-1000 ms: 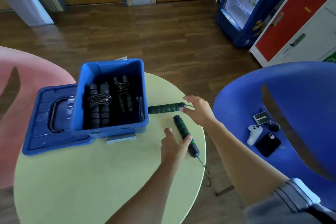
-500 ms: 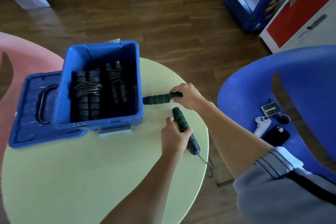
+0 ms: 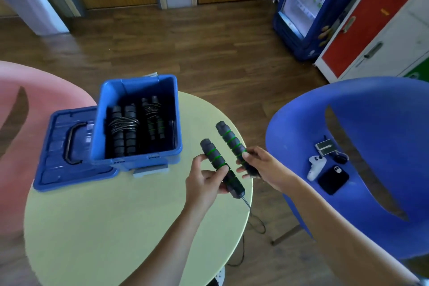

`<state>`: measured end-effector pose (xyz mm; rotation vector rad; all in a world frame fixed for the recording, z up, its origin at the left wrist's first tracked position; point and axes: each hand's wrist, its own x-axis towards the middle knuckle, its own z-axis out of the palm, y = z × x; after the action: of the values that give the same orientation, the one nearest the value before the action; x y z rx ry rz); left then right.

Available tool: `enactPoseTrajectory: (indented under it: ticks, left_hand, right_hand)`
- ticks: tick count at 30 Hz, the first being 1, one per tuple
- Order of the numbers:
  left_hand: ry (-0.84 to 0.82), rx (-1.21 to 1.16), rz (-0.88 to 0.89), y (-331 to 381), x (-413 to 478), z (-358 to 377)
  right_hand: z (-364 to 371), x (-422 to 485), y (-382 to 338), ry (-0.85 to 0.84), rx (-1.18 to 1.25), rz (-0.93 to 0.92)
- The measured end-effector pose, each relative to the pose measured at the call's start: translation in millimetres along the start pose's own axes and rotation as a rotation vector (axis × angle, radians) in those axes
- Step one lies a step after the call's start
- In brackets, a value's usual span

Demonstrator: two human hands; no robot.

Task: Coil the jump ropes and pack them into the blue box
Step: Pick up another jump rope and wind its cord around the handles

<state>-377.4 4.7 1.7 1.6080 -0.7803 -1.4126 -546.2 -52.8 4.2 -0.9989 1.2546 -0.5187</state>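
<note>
The blue box stands open on the round yellow-green table, with two coiled jump ropes inside. My left hand grips one black and green jump rope handle above the table's right part. My right hand grips the other handle beside it; both handles point up and to the left, roughly parallel. The thin black rope hangs from the left handle's lower end over the table edge toward the floor.
The box's blue lid with a black carry handle lies left of the box. A blue chair on the right holds a phone, a white controller and small gadgets. A pink chair is at the left. A drinks fridge stands at the back.
Both hands closed on the handles and lifted them off the table. The right hand swung its handle from lying sideways to parallel with the left one.
</note>
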Motion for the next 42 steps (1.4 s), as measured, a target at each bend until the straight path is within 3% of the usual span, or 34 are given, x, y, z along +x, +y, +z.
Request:
enactPoseTrajectory:
  ticks: [9, 24, 33, 38, 42]
  left_hand:
    - [-0.026, -0.042, 0.101, 47, -47, -30]
    - [0.0, -0.066, 0.239, 112, -59, -112]
    - [0.075, 0.107, 0.369, 141, -44, -162]
    - [0.025, 0.187, 0.406, 168, -43, -183]
    - [-0.004, 0.6, 0.696, 203, -38, -213]
  right_hand:
    - [40, -55, -36, -0.104, -0.047, -0.071]
    - [109, -65, -118, -0.321, -0.114, -0.187]
    - [157, -56, -153, -0.285, -0.134, -0.243]
    - [161, -55, -175, -0.367, -0.034, -0.234]
    - [151, -66, -221, -0.487, -0.148, -0.108]
